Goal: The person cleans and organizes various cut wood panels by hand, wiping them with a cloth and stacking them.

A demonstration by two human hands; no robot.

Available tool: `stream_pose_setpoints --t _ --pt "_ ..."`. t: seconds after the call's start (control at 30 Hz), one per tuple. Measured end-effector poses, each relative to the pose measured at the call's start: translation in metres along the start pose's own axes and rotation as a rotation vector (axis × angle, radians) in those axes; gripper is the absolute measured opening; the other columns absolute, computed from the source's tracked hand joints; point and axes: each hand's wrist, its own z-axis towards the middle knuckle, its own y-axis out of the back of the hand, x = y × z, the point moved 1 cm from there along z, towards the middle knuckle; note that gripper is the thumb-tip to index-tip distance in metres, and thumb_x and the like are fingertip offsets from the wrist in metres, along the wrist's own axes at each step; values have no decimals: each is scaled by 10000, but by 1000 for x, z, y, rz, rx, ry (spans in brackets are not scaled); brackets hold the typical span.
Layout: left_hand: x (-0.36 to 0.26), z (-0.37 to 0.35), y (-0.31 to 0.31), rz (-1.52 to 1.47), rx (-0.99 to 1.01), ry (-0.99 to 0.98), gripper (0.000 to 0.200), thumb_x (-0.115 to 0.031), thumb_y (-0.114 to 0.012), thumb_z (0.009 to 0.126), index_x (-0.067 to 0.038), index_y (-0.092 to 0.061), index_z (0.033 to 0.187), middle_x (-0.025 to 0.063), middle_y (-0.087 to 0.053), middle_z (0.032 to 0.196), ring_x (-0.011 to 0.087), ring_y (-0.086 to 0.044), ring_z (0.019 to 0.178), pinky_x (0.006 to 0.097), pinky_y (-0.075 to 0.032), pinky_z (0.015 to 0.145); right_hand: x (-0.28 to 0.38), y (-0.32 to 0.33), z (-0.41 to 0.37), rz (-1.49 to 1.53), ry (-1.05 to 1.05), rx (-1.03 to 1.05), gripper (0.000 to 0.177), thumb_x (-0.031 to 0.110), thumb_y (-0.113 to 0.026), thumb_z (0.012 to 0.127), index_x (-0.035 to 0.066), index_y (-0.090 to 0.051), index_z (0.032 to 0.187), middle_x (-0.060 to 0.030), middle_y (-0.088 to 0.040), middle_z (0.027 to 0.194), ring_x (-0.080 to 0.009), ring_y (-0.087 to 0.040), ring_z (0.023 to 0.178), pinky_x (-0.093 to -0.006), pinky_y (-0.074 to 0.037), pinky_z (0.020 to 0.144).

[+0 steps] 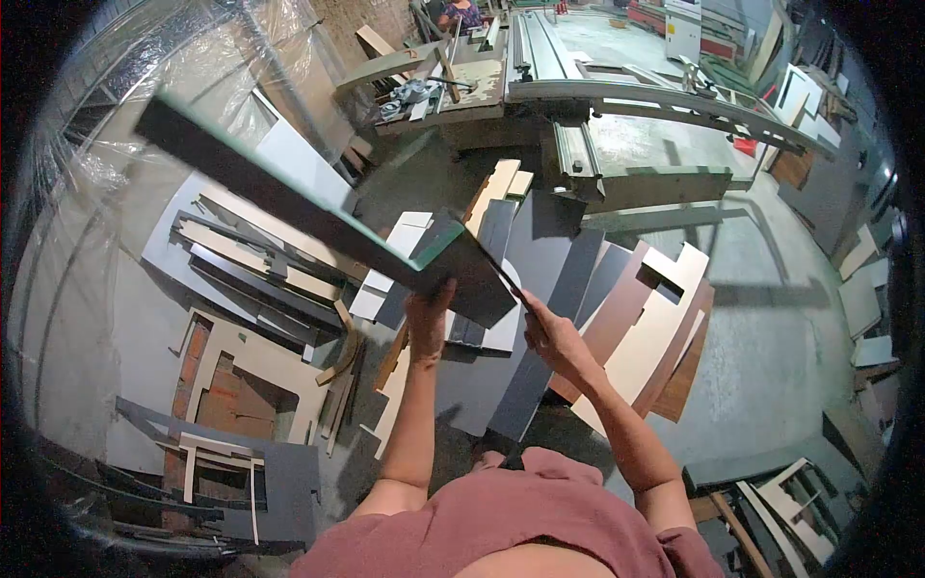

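Both hands hold a dark L-shaped board (279, 183) in the air. Its long arm reaches to the upper left, and its wide end lies between the hands. My left hand (429, 323) is closed on its lower edge near the inner corner. My right hand (554, 337) grips the edge on the right side; the fingertips are partly hidden. Under the board, dark grey panels (544, 241) and cream and brown panels (665, 328) are spread in a pile before me.
A sliding-table machine (665, 91) stands across the back. Cut strips (260, 260) and a cream frame-like offcut (279, 361) lie at the left. Plastic sheeting (222, 58) hangs upper left. More offcuts (790, 511) lie lower right. A person (461, 13) is at the far back.
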Motion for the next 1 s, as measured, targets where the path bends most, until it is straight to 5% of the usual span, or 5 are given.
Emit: stream_pose_setpoints --t 0.23,0.33,0.5,0.7,1.0 --pt "-29 -18 46 427 -47 -166 442 -259 -679 743 -5 -507 1061 61 -550 1008 157 -479 924 299 -371 835 -156 -27 -15 -334 -48 -24 433 132 -395 870 183 -324 1294 -157 -502 593 -297 -536 547 -400 -426 558" --pt "-62 -21 58 -4 -152 109 498 -269 -669 752 -17 -458 1127 61 -515 1060 180 -474 978 327 -364 886 -199 -19 -35 -162 -313 110 398 175 -402 884 148 -352 1278 -117 -560 658 -221 -509 484 -351 -418 489" --pt "-105 -28 50 -533 -401 -22 599 -317 -660 756 -50 -383 1215 78 -466 1147 224 -464 1062 402 -370 949 -145 8 -21 537 -322 -476 488 425 -434 880 120 -395 1259 -9 -528 691 -38 -271 396 -190 -261 372" --pt "-119 -32 42 -551 -417 26 549 -325 -606 801 -20 -414 1216 100 -461 1210 250 -450 1085 430 -350 939 -108 6 -14 772 -131 -344 542 522 -469 830 130 -487 1204 38 -577 807 0 -365 565 -182 -297 445" --pt "-134 -45 32 -680 -225 41 659 -459 -477 842 -65 -259 1322 137 -366 1295 280 -377 1170 454 -279 995 -30 2 -32 1201 -256 -499 531 494 -503 823 42 -494 1102 -91 -527 1020 -195 -503 928 -333 -411 796"
